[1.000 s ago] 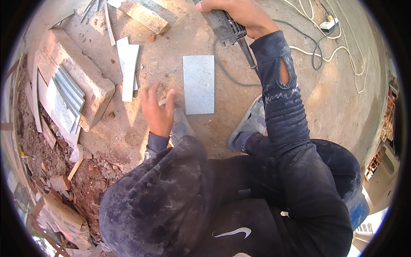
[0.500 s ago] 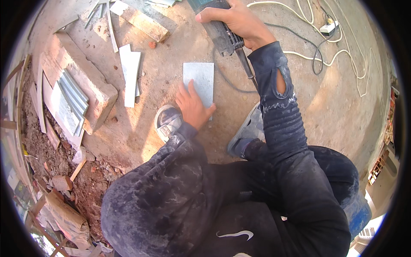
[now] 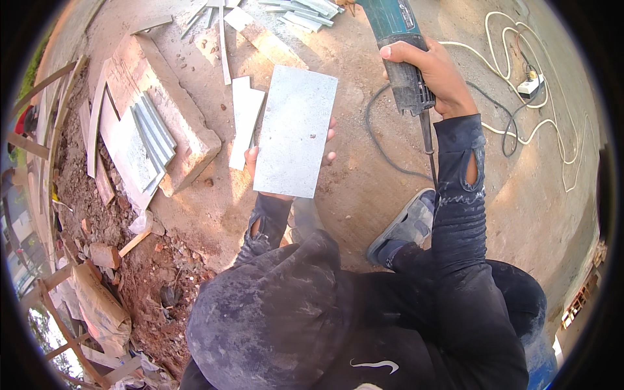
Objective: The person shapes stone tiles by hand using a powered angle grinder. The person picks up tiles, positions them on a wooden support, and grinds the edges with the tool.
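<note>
A pale grey rectangular tile (image 3: 296, 133) lies across my left hand (image 3: 251, 160), held up off the ground. The thumb grips its left edge and fingertips curl round the right one; the palm is hidden beneath. My right hand (image 3: 450, 81) is wrapped round the black rear body of a teal corded angle grinder (image 3: 394, 23), to the right of the tile and apart from it. The grinder's front end is cut off by the top of the view. Its dark cord drops from the rear beside my right sleeve.
Left of the tile lie narrow tile offcuts (image 3: 245, 120). Farther left, stacked tile strips (image 3: 155, 143) lean by a long masonry block (image 3: 175, 97). More cut pieces (image 3: 309, 14) lie at the far side. Cream cable (image 3: 494, 58) loops around a white socket block (image 3: 530, 86) at right.
My left hand has lifted the tile from the ground, now underneath it rather than on top. My right hand and the grinder have shifted right and lower in view as the view moved.
</note>
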Demonstrator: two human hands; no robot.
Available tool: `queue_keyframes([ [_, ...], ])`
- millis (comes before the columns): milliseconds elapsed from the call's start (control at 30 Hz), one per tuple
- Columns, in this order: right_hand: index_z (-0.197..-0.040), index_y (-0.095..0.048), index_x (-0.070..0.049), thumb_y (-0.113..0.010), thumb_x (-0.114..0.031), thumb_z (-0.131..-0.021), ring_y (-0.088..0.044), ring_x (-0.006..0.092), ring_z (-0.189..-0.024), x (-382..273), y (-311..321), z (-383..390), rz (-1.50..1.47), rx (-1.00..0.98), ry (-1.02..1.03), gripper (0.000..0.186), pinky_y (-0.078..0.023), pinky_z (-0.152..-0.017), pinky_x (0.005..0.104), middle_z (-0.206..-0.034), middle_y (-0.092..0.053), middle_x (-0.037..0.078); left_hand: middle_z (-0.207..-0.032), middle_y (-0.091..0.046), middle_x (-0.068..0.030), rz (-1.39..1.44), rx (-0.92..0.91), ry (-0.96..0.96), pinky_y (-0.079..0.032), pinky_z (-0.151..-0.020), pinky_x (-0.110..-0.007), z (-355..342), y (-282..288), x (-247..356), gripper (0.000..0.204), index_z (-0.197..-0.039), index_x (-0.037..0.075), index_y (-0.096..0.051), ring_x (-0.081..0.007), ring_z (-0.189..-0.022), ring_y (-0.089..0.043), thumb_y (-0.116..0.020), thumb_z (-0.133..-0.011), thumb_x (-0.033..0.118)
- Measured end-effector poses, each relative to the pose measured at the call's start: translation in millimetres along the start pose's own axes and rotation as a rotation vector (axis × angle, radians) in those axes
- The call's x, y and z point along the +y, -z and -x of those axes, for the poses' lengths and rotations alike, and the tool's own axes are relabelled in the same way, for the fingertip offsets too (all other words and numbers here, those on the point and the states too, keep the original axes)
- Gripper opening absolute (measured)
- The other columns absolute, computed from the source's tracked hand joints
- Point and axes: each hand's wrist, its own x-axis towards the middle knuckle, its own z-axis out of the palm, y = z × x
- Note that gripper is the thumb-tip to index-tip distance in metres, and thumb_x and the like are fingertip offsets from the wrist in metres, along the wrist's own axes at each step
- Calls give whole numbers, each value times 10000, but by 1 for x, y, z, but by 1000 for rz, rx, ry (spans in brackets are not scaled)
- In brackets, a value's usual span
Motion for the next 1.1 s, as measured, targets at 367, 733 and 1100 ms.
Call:
queue_keyframes([
  [367,-988,-639,6,-798,-257,-745,-627,106,-633,-5,-4,-1,-70,-31,-46,391,-502,-527,242,-797,-641,52,-1580,-118,-319,217,-55,-33,-226,-1118,-698,-2,-13,12,1105,-1582,132,-104,-471,-1465,-182,-590,-771,704],
  [733,-977,-660,-17,-792,-266,-756,-618,105,-612,-6,-6,1,-36,-39,-62,359,-494,-542,243,-770,-654,46,-1599,-83,-282,174,-45,-16,-192,-1132,-696,-6,-15,14,1117,-1584,142,-100,-439,-1484,-137,-610,-766,707],
  [1100,-976,-666,-11,-793,-300,-756,-634,110,-632,5,-5,-3,-10,-68,-31,384,-500,-561,244,-773,-666,65,-1587,-124,-288,279,-111,-12,-302,-1085,-683,-9,-9,19,1130,-1578,101,-118,-464,-1441,-228,-487,-790,822],
])
